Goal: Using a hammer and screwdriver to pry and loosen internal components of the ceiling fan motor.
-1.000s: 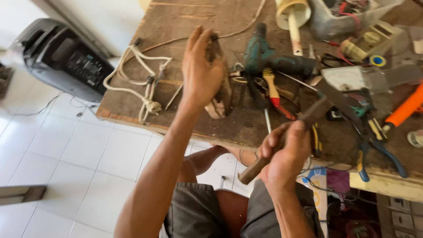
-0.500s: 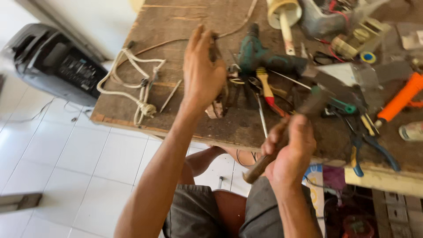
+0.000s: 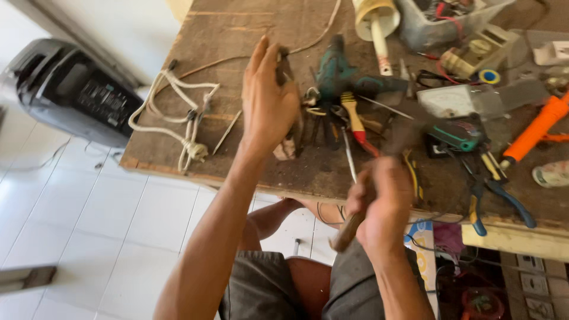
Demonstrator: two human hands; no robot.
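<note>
- Hammer: the right hand grips its wooden handle, fingers wrapped fully closed around it, the butt end poking out below the palm near the table's front edge. The head is blurred, raised above the tools beside the green-handled tool; I cannot tell its exact shape.
- Workbench: a worn brown wooden top carrying everything; good striking seems to need the held piece resting flat on its bare part, not on clutter.
- Left hand: it stands upright on the bench, fingers extended and only slightly curled, pinching a dark narrow piece between thumb and fingertips. What the piece is, I cannot tell.
- Green drill: it lies just right of the left hand, close enough to foul a swing.
- White cord: it lies coiled left of that hand, well apart from the hammer.
- Judgement: keep fingertips high on the piece, clear of the hammer's path, and use 1 short controlled tap first.
</note>
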